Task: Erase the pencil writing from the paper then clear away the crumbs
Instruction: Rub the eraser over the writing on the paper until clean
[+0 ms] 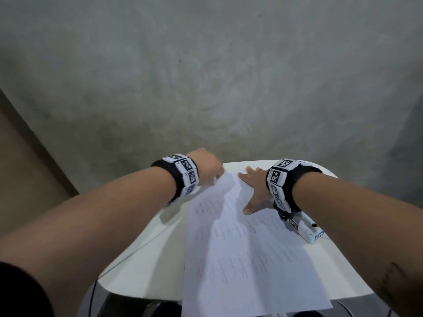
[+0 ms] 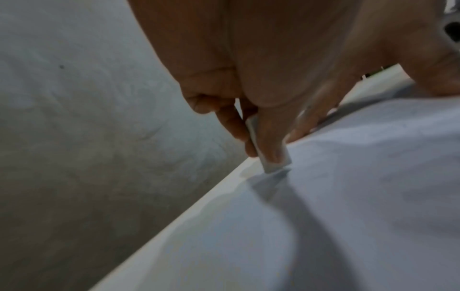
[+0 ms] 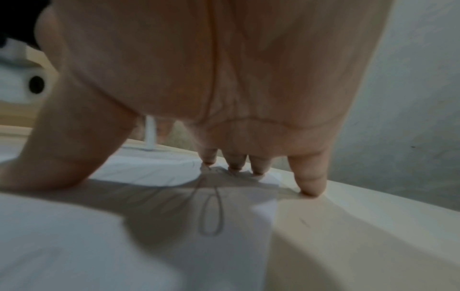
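A white sheet of paper (image 1: 247, 248) with faint pencil loops lies on a small white table (image 1: 146, 255). My left hand (image 1: 211, 167) pinches a white eraser (image 2: 272, 157) between thumb and fingers; the eraser's lower end touches the paper's far left corner. In the head view only a sliver of the eraser (image 1: 215, 179) shows under the hand. My right hand (image 1: 254, 186) lies spread on the paper's far right part, fingers straight and fingertips (image 3: 235, 167) pressing the sheet, the little finger on the bare table. A pencil loop (image 3: 211, 212) is drawn just below that palm.
The table's far and left edges (image 2: 199, 198) drop off to a grey concrete floor (image 1: 206, 76). The paper's near end overhangs the table's front edge (image 1: 251, 310). A white wrist camera unit (image 1: 309, 232) hangs beside my right wrist. A thin cable (image 1: 128, 257) runs across the table's left part.
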